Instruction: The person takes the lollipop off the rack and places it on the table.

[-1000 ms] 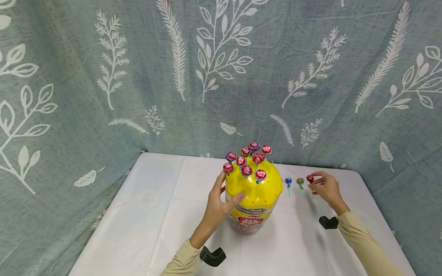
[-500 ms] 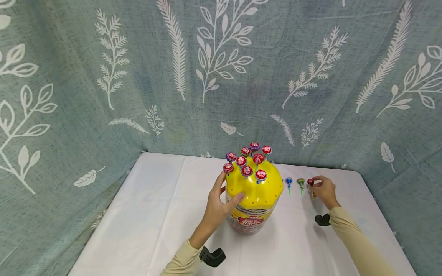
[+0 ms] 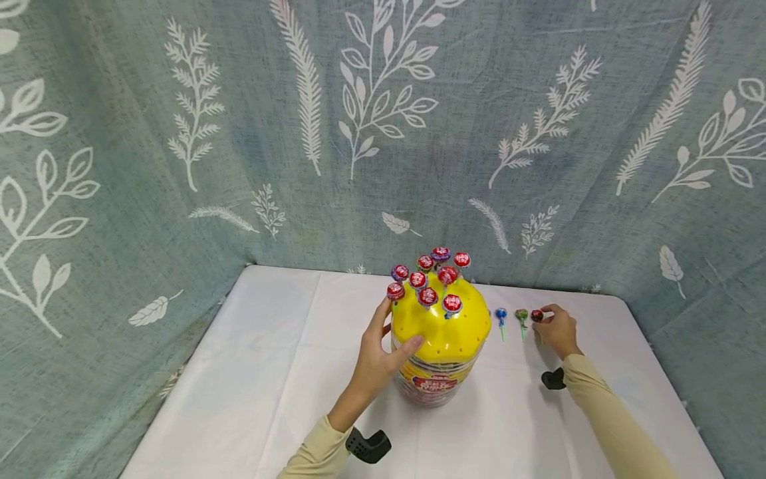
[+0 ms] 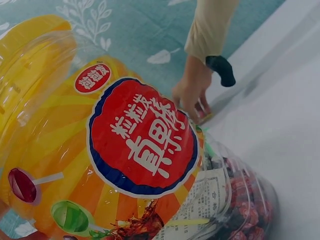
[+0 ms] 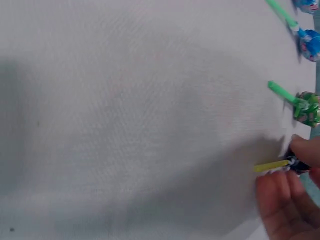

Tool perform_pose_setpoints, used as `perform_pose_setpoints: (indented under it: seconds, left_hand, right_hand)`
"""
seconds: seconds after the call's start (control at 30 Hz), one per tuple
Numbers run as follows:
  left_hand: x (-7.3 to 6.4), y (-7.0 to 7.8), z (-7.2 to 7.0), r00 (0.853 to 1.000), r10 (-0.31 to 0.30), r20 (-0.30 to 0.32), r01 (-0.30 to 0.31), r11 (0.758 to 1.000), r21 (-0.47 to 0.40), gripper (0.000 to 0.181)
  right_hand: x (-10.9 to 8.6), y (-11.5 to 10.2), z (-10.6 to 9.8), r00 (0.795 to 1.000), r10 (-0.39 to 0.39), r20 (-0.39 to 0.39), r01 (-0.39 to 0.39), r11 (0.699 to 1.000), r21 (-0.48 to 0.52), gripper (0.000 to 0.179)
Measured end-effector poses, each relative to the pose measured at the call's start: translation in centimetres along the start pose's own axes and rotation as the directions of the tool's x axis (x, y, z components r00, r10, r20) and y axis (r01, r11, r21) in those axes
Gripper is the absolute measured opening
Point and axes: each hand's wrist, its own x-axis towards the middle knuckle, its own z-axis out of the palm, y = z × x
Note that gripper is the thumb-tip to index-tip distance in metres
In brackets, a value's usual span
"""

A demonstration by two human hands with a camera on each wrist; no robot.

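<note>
A clear candy jar point(image 3: 439, 382) with a yellow domed lid point(image 3: 443, 326) stands mid-table, several wrapped lollipops point(image 3: 427, 297) stuck upright in the lid. My left hand point(image 3: 378, 356) rests against the lid's left side, fingers straight and thumb pressed on the front; the jar's label point(image 4: 142, 137) fills the left wrist view. My right hand point(image 3: 556, 329) is low at the table to the right, pinching a red lollipop point(image 3: 536, 315) with a yellow stick point(image 5: 270, 166). Beside it lie a green lollipop point(image 3: 521, 315) point(image 5: 305, 106) and a blue lollipop point(image 3: 500, 314) point(image 5: 311, 44).
A white cloth covers the table point(image 3: 269, 372). A teal leaf-print curtain point(image 3: 359, 133) hangs close behind and along both sides. Black wrist-camera mounts point(image 3: 368, 444) show at both forearms.
My right hand has come down and slightly left with the red lollipop, bringing it to the table beside the green one. The left hand and jar have not moved.
</note>
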Motion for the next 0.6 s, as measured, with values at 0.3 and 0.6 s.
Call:
perform_pose_setpoints:
  seconds: [0.3, 0.6]
  left_hand:
    - [0.0, -0.8, 0.2, 1.0, 0.003, 0.002, -0.003, 1.0, 0.005, 0.078]
    - [0.0, 0.0, 0.0, 1.0, -0.014, 0.006, 0.014, 1.0, -0.006, 0.079]
  right_hand:
    - [-1.0, -0.7, -1.8, 0.997, -0.077, 0.025, 0.076, 0.996, 0.041, 0.038]
    - [-1.8, -2.9, -4.5, 0.978, -0.207, 0.011, 0.204, 0.968, 0.144, 0.03]
